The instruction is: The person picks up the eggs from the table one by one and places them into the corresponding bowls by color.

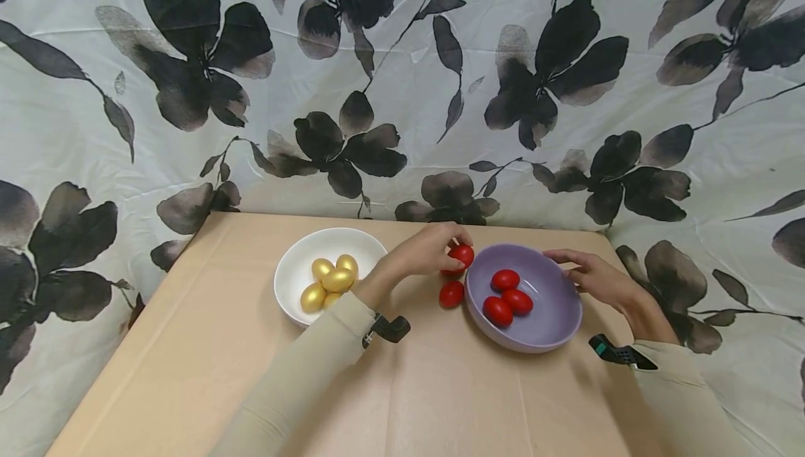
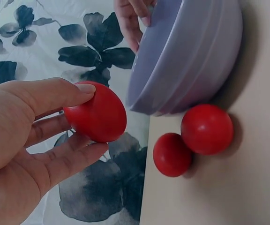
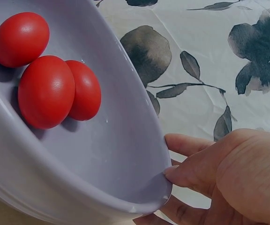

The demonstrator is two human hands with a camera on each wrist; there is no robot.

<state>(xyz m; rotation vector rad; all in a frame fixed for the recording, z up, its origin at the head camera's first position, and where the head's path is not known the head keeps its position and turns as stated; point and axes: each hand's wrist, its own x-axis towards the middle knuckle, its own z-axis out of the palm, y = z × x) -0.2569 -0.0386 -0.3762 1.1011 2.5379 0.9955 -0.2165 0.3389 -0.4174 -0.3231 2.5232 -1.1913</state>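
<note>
My left hand (image 1: pixel 420 253) pinches a red egg (image 2: pixel 100 115) between thumb and fingers, raised just left of the purple bowl (image 1: pixel 553 331). Under it, two more red eggs lie on the table against each other beside the bowl: one (image 2: pixel 206 129) nearest the bowl wall, the other (image 2: pixel 172 155) next to it. Three red eggs (image 3: pixel 46 92) sit together inside the purple bowl. On the bowl's right side, my right hand (image 1: pixel 600 279) holds the rim, its thumb at the edge and the fingers along the outside, as the right wrist view shows.
A white bowl (image 1: pixel 291 261) with several golden eggs (image 1: pixel 338 280) stands to the left, partly behind my left forearm. The wooden table (image 1: pixel 453 401) ends at the back against a white cloth (image 1: pixel 440 163) printed with dark flowers.
</note>
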